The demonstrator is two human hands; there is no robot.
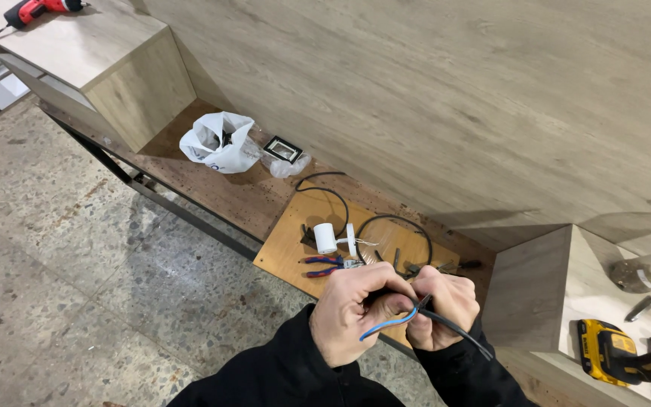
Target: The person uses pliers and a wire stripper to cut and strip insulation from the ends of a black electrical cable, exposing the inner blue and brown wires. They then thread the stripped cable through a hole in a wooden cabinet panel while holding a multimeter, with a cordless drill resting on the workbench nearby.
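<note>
Black cable (453,325) with a blue wire (386,324) showing at its end is gripped above the plywood board (284,252); left hand (352,313) and right hand (446,301) are clamped on it. Wire preparation seems underway; steady, fine finger control is called for next.

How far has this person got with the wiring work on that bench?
Done: the black cable looks stripped, since a blue wire shows free at its end. In hand: both hands, left and right, grip it. Left: the white fitting and pliers lie untouched on the board.
</note>
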